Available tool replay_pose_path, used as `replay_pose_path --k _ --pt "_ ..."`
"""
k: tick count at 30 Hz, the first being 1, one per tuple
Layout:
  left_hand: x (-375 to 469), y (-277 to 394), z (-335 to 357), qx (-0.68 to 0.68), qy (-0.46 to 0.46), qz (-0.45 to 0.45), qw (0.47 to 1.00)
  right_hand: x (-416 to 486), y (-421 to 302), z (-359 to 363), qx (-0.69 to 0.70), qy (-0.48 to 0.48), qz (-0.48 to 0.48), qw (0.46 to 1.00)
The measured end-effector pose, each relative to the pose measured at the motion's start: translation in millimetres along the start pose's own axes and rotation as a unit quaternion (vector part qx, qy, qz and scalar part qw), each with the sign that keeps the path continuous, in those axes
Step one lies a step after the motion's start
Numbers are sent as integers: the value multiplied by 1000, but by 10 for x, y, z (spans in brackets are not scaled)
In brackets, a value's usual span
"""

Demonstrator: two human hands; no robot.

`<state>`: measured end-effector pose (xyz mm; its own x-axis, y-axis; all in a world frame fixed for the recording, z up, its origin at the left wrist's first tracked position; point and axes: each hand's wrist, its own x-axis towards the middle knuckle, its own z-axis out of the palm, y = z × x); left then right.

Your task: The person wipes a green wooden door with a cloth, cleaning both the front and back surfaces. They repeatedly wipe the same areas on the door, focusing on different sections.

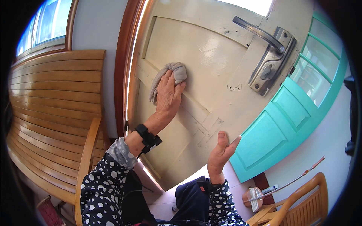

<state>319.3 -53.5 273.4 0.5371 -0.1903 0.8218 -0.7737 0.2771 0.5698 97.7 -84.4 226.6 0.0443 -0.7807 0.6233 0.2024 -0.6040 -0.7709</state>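
Observation:
My left hand (169,94) presses a folded grey-beige cloth (176,70) against the panelled cream-painted door (203,62), near a raised crosspiece between its panels. Lower down and to the right, my right hand (224,149) is at the door's free edge, thumb up and fingers apart from it; part of the fingers is hidden, perhaps behind the edge. A metal lever handle (258,32) on a worn lock plate (271,65) sits on the upper right of the door. Black bands are around both wrists.
A slatted wooden bench (56,113) with an armrest stands at the left, beside the door frame (123,70). Behind the door's edge at right is a turquoise door (263,141) with glass panes. A broom (256,197) and a wooden chair (305,206) are at the lower right.

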Motion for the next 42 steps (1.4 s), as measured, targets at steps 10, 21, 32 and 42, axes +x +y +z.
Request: replay_pose_path --k 10,21,32,42 --pt "640 911 422 -130 32 115 984 44 0 -8 30 -36 -23 999" --pt "433 1251 381 -36 -10 297 954 129 -42 -29 3 -56 -27 998" --pt "1495 1436 609 -2 26 484 875 94 -57 -36 -9 -51 -12 999" --pt "1095 1282 533 -158 -47 380 910 122 -49 -27 -5 -56 -46 997"
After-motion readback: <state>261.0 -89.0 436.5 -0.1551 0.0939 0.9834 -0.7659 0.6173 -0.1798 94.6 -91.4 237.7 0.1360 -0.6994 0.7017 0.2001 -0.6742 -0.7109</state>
